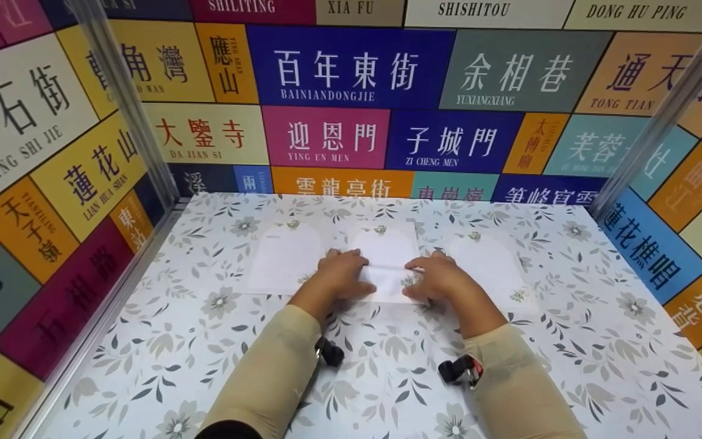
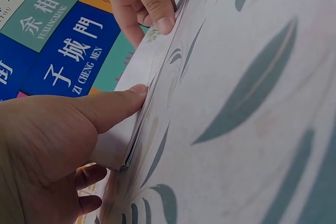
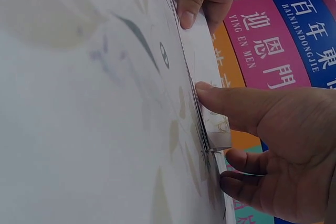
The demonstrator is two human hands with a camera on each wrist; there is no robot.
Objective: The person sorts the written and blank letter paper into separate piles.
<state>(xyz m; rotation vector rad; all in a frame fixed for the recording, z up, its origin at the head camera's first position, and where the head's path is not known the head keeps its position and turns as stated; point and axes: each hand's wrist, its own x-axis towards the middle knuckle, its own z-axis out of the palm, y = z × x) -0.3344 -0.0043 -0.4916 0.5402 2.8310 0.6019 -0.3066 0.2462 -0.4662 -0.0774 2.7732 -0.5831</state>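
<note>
Three lots of pale floral-bordered stationery paper lie side by side on the table. Both hands are at the middle stationery paper point(image 1: 384, 244), which has a crosswise line between the index fingertips. My left hand point(image 1: 343, 274) holds its left side, thumb along the near edge. Opposite, my right hand point(image 1: 435, 277) grips the right side in the same way. Layered edges of the paper point(image 2: 137, 135) show under the left thumb in the left wrist view. The right wrist view shows the right thumb on the edge of the paper point(image 3: 210, 124), other fingers bent beside it.
The left stationery paper point(image 1: 287, 256) and the right stationery paper point(image 1: 488, 262) lie just outside my hands. A leaf-patterned cloth point(image 1: 381, 366) covers the table. Panels with street names point(image 1: 351, 67) stand behind and at both sides, with clear corner posts point(image 1: 138, 116).
</note>
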